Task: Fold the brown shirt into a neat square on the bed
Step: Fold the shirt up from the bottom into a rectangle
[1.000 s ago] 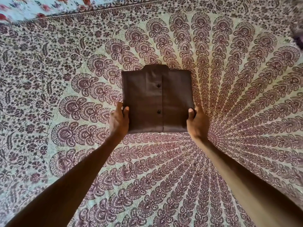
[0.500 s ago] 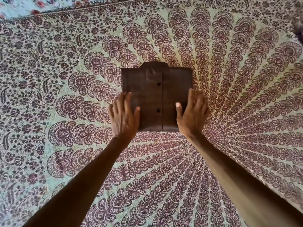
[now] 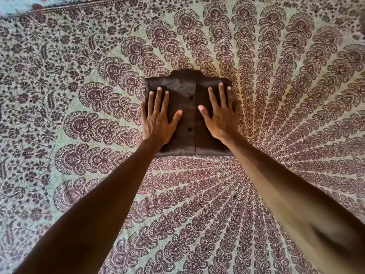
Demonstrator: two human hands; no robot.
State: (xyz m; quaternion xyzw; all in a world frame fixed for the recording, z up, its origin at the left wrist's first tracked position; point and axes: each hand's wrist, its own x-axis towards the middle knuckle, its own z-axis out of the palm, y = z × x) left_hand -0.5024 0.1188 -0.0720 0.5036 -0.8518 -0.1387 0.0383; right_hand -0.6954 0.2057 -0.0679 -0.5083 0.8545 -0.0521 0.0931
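Note:
The brown shirt [image 3: 190,115] lies folded into a compact square in the middle of the bed, button placket up and collar at the far edge. My left hand [image 3: 158,117] rests flat on its left half with the fingers spread and straight. On the right half my right hand [image 3: 220,113] presses down the same way, palm down, fingers pointing away from me. Two dark buttons show between the hands. My forearms hide the shirt's near corners.
The bed [image 3: 276,95] is covered by a pale green spread with a dark maroon fan pattern radiating from near the shirt. A strip of floral fabric [image 3: 17,4] shows at the far left corner.
Both hands let go of the shirt's near side edges, slid forward across it, and now lie flat on top with fingers spread. The shirt stayed in place.

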